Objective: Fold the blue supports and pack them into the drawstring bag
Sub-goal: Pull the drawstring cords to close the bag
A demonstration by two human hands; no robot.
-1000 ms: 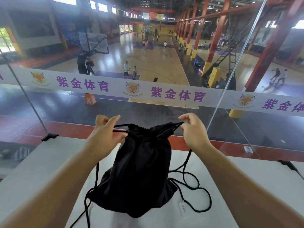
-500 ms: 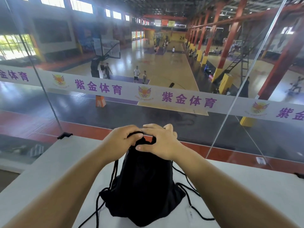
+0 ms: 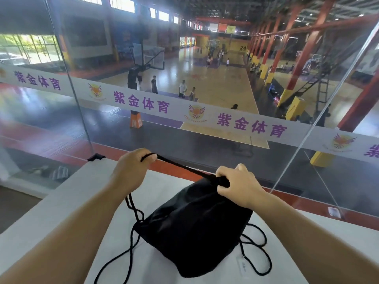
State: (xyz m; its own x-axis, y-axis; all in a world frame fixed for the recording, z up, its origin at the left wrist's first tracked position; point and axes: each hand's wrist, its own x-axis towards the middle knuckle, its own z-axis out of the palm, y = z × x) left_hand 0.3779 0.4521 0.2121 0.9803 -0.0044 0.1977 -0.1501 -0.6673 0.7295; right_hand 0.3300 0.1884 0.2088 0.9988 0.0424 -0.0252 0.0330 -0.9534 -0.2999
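Cinching the drawstring bag [image 3: 196, 228]: your right hand [image 3: 239, 186] pinches its neck, your left hand [image 3: 133, 171] grips the cord [image 3: 180, 166] taut toward ten o'clock; supports unseen

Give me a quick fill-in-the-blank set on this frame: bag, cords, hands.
1. The drawstring bag is ____ in colour.
2. The left hand pulls a taut ____ away from the bag's mouth.
3. The ____ hand grips the gathered top of the bag.
4. Loose cord loops lie on the ____ tabletop.

Missing words: black; cord; right; white
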